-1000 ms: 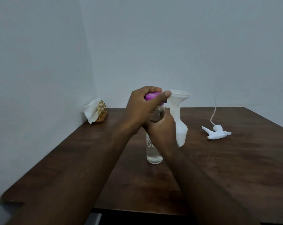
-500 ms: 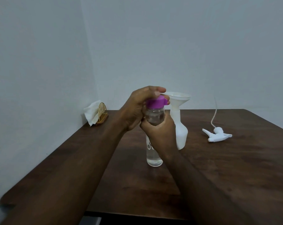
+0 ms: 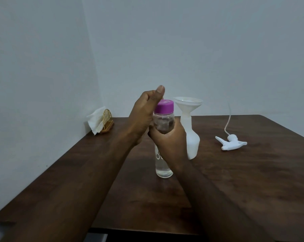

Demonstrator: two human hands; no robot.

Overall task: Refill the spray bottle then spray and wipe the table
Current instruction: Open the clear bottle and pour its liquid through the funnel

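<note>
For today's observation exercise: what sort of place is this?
Likely a plain indoor room, home or office: a dark wooden table set into a corner of bare pale walls, with a napkin holder on it.

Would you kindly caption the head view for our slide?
Right hand grips the clear bottle beside the white spray bottle holding a funnel; left hand by the purple cap.
</note>
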